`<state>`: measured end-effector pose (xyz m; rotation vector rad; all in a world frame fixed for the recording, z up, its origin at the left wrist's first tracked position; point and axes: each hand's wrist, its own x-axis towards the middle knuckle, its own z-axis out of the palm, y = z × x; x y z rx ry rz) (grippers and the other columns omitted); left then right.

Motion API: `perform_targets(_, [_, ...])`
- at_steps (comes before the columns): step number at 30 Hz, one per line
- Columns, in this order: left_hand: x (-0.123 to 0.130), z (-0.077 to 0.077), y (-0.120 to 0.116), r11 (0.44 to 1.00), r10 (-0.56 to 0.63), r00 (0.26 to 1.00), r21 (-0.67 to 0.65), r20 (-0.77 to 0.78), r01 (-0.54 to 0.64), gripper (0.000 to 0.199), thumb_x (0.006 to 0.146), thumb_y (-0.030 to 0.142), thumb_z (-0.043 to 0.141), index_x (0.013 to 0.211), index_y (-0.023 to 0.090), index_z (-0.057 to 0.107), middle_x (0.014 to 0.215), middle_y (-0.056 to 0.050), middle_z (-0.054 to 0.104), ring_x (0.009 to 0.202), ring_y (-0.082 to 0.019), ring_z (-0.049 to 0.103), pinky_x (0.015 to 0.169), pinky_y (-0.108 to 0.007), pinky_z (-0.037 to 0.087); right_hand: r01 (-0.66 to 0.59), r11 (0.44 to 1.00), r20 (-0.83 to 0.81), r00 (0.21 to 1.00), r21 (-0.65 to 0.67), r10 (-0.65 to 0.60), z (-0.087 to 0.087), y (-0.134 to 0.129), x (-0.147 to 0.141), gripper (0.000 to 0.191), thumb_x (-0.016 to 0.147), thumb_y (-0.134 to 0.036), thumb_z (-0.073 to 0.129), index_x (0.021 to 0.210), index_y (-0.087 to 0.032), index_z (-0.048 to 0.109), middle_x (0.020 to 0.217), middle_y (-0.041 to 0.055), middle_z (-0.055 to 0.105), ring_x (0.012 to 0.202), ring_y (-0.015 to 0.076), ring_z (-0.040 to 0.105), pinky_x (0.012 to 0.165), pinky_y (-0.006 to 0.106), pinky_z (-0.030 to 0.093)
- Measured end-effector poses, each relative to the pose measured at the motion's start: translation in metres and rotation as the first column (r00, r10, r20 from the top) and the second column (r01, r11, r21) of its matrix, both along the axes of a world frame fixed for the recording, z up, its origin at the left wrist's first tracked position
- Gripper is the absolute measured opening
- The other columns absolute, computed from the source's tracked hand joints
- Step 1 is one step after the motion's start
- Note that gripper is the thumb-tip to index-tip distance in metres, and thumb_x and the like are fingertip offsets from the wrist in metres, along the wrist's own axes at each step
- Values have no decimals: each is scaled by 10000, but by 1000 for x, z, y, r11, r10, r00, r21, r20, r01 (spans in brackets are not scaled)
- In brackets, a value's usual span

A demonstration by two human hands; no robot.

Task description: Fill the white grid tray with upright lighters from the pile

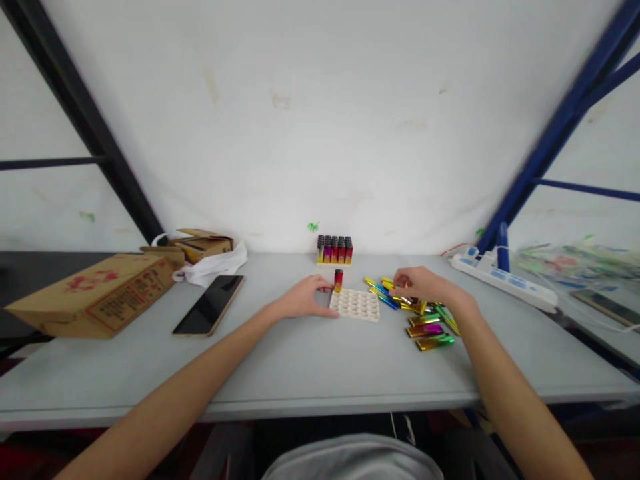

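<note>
Left hand [313,297] spread wide, edging a pale, round-celled tray [361,306]; right hand [419,284] bent over glossy lighters [425,330], grip unclear

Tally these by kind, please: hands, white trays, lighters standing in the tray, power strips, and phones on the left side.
Left hand and right hand: 2
White tray: 1
Standing lighter: 1
Power strip: 1
Phone on the left: 1
Total: 6

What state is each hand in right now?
Left hand: open, at the white holed tray.
Right hand: over loose lighters; whether gripping one, cannot tell.
</note>
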<state>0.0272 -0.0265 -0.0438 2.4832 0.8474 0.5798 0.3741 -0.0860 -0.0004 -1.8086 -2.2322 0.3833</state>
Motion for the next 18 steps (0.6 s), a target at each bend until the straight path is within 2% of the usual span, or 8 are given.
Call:
perform_targets(3, [-1, 0, 1, 1000, -1, 1000, 8, -5, 1, 737, 625, 670, 841, 1171, 191, 719, 1075, -74, 675, 1016, -277, 637, 948, -375, 491, 16, 999, 36, 999, -32, -15, -5, 1, 1, 152, 774, -338, 786, 812, -195, 753, 824, 71, 761, 678, 198, 666, 603, 273, 442])
perform_targets(6, [-1, 1, 1, 1000, -1, 1000, 16, -7, 1, 730, 628, 689, 829, 1162, 203, 723, 1077, -67, 680, 1011, -279, 638, 945, -379, 492, -33, 998, 25, 999, 45, 32, -4, 0, -6, 145, 795, -338, 761, 800, -195, 733, 816, 77, 749, 704, 206, 659, 635, 278, 450])
perform_targets(9, [-1, 1, -1, 1000, -2, 1000, 16, -7, 2, 737, 635, 689, 824, 1171, 194, 719, 1085, -74, 678, 1011, -279, 639, 945, -381, 490, -19, 988, -102, 994, 154, 35, 2, -2, -13, 271, 916, -436, 628, 989, -185, 700, 829, 73, 746, 694, 197, 645, 665, 283, 464])
perform_targets(11, [-1, 2, -2, 1000, -4, 1000, 22, -7, 4, 733, 645, 680, 824, 1178, 189, 714, 1082, -79, 675, 1013, -277, 636, 943, -379, 489, 13, 986, -196, 980, 167, 21, 5, -1, -18, 366, 990, -477, 490, 1105, -175, 661, 757, 45, 725, 630, 182, 617, 653, 283, 461])
perform_targets(13, [0, 2, -2, 1000, -6, 1000, 29, -10, 7, 728, 654, 665, 828, 1184, 181, 710, 1075, -85, 671, 1014, -277, 634, 941, -378, 490, 14, 980, -260, 965, 197, 38, 4, 1, -25, 434, 1013, -501, 412, 1104, -166, 671, 708, 28, 696, 612, 176, 593, 647, 283, 450])
perform_targets(16, [0, 1, -2, 999, -2, 1000, 33, -6, 2, 731, 646, 654, 839, 1184, 177, 707, 1074, -86, 674, 1000, -276, 636, 937, -379, 494, 47, 957, -361, 930, 288, 63, -3, 8, -37, 472, 974, -545, 461, 1021, -160, 730, 760, 39, 693, 667, 181, 579, 651, 288, 432])
perform_targets(18, [0, 1, -1, 999, -5, 1000, 34, -4, 5, 723, 645, 655, 838, 1179, 185, 708, 1074, -80, 678, 991, -274, 637, 931, -379, 496, 91, 954, -481, 874, 285, 61, -11, 12, -47, 464, 902, -575, 577, 1004, -153, 741, 755, 30, 674, 656, 171, 551, 626, 282, 416])
